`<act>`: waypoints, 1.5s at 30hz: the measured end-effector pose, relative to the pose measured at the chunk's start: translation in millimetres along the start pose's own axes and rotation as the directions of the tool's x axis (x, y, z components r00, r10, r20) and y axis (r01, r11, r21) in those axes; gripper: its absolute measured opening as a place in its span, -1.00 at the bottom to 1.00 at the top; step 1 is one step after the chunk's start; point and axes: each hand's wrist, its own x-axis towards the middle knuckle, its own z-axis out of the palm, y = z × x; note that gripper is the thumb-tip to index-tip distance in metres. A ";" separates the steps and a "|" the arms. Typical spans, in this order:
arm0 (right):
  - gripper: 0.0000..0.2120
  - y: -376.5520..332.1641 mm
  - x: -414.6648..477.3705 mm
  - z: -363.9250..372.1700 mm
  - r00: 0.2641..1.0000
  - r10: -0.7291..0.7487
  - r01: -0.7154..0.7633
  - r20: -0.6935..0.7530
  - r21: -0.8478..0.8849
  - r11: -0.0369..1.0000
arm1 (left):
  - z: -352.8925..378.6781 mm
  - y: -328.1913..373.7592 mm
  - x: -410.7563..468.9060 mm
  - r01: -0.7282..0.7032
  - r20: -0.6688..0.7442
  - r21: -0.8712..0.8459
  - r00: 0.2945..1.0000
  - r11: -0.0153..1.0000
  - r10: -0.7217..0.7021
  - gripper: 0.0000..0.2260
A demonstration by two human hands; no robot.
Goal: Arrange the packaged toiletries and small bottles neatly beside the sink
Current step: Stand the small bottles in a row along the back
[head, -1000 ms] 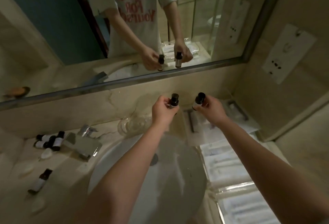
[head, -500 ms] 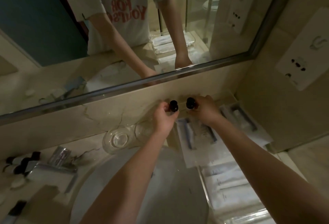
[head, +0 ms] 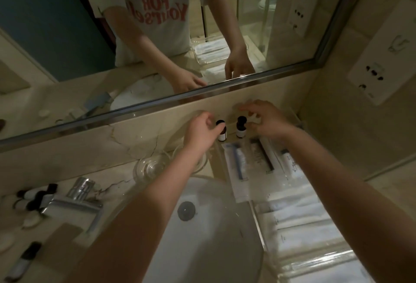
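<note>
Two bottles [head: 240,127] stood placed at the wall, the right hand [head: 267,118] slack beside them, the left hand [head: 200,133] too blurred to tell its grip, and the bottles by the tap [head: 33,197] probably needed fetching next

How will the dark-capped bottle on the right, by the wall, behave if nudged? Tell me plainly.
The bottle on the right stands upright, tall and narrow on a small base, so a sideways nudge would probably tip it. It looks round, so once down it may roll. The other bottle stands close beside it, so tipping that way could knock it over too.
</note>
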 end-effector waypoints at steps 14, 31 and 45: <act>-0.76 -11.2 22.3 2.4 0.997 0.076 -0.069 0.011 -0.309 0.948 | -15.7 27.2 23.5 -0.216 0.374 0.444 0.927 0.869 0.040 -0.69; -0.73 -11.0 18.9 -9.1 0.998 0.047 -0.039 0.051 -0.158 0.987 | -16.1 46.9 22.5 -0.256 0.360 0.557 0.932 0.790 0.048 -0.76; -0.80 -20.4 22.5 -10.4 0.996 -0.002 0.036 0.085 -0.400 0.916 | -17.8 32.2 18.7 -0.193 0.293 0.443 0.954 0.875 0.062 -0.76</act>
